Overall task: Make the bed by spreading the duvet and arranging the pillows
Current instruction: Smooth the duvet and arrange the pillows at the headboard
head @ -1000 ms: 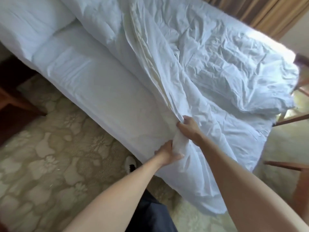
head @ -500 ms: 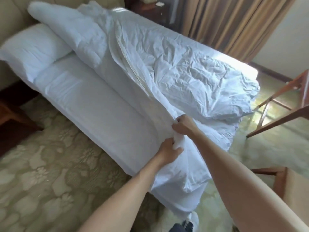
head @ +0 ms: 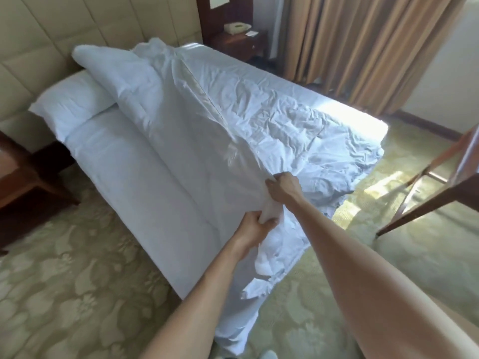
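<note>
The duvet [head: 259, 120] lies bunched along the far half of the bed [head: 134, 182], folded back on itself, with one corner drawn up at the near foot end. One pillow [head: 72, 104] sits flat at the headboard [head: 51, 42]; a second pillow [head: 103, 60] leans across it, partly under the duvet's upper edge.

Risks, as judged from this position:
- Both hands grip the same gathered corner, close together. Pulling from a single point will likely drag the duvet as a rope rather than spread it, leaving the fold in place.
- The far foot end already hangs off the mattress toward the carpet [head: 64, 268]. A strong pull toward the near side could tip more of it onto the floor.
- The upper edge overlaps the leaning pillow; tension along the seam may shift that pillow.

Finger state:
- Left hand [head: 255, 229]: fingers curled tight around a wad of fabric, thumb on top.
- Right hand [head: 283, 189]: fingers closed, pinching the duvet edge just above the left hand. Neither hand shows any spread.
</note>
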Available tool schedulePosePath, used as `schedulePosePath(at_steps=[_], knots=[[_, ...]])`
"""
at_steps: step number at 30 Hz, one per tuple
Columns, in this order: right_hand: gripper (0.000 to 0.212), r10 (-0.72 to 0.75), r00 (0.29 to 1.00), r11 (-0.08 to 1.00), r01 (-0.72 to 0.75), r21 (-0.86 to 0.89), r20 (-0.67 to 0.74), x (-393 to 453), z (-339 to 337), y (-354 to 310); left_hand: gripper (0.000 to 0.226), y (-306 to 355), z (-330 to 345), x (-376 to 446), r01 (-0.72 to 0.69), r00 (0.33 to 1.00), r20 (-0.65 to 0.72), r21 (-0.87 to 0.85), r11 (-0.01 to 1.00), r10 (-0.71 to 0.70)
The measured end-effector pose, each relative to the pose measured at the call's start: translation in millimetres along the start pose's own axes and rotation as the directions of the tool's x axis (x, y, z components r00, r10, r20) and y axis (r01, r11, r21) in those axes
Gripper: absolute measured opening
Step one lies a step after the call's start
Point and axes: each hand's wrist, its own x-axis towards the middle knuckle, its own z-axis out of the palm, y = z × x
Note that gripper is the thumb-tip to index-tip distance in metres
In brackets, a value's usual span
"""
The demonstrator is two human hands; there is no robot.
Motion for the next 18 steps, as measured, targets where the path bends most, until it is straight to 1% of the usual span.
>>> schedulePosePath(at_steps=[2,5,7,9,14,18], knots=[[0.032,0.000,1.000,0.999,0.001,0.033,-0.024,13,-24,10,0.009,12,17,7,-0.037,0.999,-0.036,-0.079,0.996,0.034],[0.026,-0.017,1.000,0.999,0.018,0.038,-0.026,31,-54,20,0.015,33,43,22,-0.069,0.995,-0.084,-0.150,0.986,0.056],[0.023,-0.028,0.999,0.998,0.030,0.062,-0.022,41,-72,26,0.013,50,60,29,-0.087,0.993,-0.090,-0.194,0.977,0.071],[0.025,-0.033,0.999,0.997,0.035,0.076,-0.020,54,-92,33,0.014,66,77,40,-0.107,0.992,-0.083,-0.229,0.967,0.090],[0.027,-0.040,0.999,0.993,0.040,0.108,-0.001,106,-149,56,0.014,101,122,87,-0.136,0.990,-0.068,-0.263,0.955,0.122],[0.025,-0.062,0.998,0.992,0.059,0.110,0.030,164,-196,78,0.016,133,161,147,-0.177,0.984,-0.065,-0.261,0.949,0.166]])
